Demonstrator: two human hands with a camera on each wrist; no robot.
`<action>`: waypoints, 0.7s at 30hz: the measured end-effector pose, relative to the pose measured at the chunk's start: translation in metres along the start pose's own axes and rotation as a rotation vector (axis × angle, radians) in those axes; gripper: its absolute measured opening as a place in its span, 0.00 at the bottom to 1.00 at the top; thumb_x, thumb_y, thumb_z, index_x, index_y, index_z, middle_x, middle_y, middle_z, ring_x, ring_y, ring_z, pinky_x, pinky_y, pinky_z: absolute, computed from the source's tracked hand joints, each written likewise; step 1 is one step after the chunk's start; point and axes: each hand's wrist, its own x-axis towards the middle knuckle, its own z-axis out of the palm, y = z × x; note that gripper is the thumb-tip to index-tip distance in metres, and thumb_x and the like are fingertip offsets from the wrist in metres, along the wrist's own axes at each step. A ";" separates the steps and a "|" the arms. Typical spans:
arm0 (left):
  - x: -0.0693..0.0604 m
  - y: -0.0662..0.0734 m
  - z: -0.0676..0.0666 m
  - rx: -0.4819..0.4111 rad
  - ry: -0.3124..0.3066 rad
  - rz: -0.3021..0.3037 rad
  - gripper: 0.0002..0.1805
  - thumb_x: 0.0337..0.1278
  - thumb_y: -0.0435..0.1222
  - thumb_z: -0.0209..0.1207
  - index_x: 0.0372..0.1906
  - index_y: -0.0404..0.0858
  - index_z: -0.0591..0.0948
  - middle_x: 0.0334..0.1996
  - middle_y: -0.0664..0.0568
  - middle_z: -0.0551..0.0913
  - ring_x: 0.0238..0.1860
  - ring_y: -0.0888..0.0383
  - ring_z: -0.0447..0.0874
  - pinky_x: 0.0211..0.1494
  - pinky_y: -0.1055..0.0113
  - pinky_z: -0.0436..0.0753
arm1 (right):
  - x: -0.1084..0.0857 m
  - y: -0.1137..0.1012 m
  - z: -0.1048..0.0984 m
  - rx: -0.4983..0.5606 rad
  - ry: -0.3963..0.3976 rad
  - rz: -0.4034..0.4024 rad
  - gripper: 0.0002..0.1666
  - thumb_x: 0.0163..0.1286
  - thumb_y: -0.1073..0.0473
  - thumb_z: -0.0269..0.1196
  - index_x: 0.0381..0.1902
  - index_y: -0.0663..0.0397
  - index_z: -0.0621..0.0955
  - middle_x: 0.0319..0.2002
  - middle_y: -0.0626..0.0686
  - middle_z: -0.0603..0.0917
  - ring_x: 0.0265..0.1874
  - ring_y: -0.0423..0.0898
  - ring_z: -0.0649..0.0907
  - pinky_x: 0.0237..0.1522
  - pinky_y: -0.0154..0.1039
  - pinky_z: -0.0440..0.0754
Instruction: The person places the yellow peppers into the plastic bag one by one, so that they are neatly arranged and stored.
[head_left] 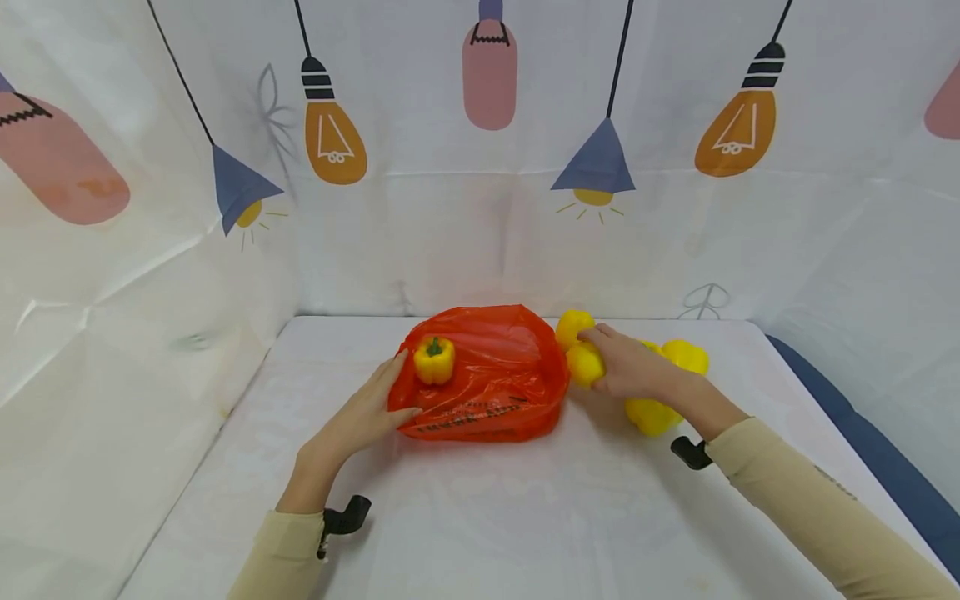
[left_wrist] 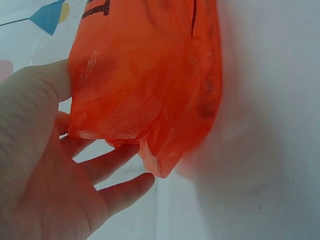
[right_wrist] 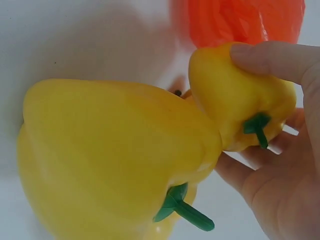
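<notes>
Bag (head_left: 495, 392) on tbl (head_left: 480, 517), 1 pepper (head_left: 434, 362) at its L end (on/in unclear), other peppers (head_left: 686, 357) to R, backdrop (head_left: 480, 242) behind

Here's a beige left sleeve (head_left: 277, 557) at lower left, and a matching right sleeve (head_left: 810, 510) at lower right, dark marking (head_left: 835, 482) showing! Black wrist mounts (head_left: 347, 516) (head_left: 691, 453) jut beside both cuffs.

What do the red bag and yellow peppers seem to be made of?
The red bag looks like thin, shiny plastic film: it wrinkles, catches highlights and seems partly see-through. The yellow peppers look smooth with a soft sheen; their even colour and uniform green stems suggest moulded plastic, though real ones can't be ruled out.
</notes>
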 end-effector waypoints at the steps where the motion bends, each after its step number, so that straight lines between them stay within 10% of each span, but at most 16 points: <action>1: 0.000 0.000 0.000 -0.002 0.001 0.000 0.52 0.62 0.48 0.64 0.81 0.52 0.43 0.81 0.50 0.48 0.79 0.44 0.50 0.75 0.37 0.61 | 0.000 0.000 0.000 0.006 0.007 0.001 0.45 0.57 0.58 0.70 0.71 0.52 0.65 0.65 0.56 0.72 0.50 0.54 0.79 0.52 0.56 0.84; 21: -0.002 -0.004 0.000 -0.002 0.010 0.006 0.51 0.62 0.49 0.63 0.81 0.52 0.44 0.80 0.51 0.49 0.79 0.45 0.50 0.75 0.37 0.62 | 0.000 -0.011 -0.031 0.095 0.118 -0.073 0.46 0.58 0.58 0.73 0.71 0.51 0.65 0.65 0.52 0.72 0.57 0.52 0.73 0.61 0.57 0.79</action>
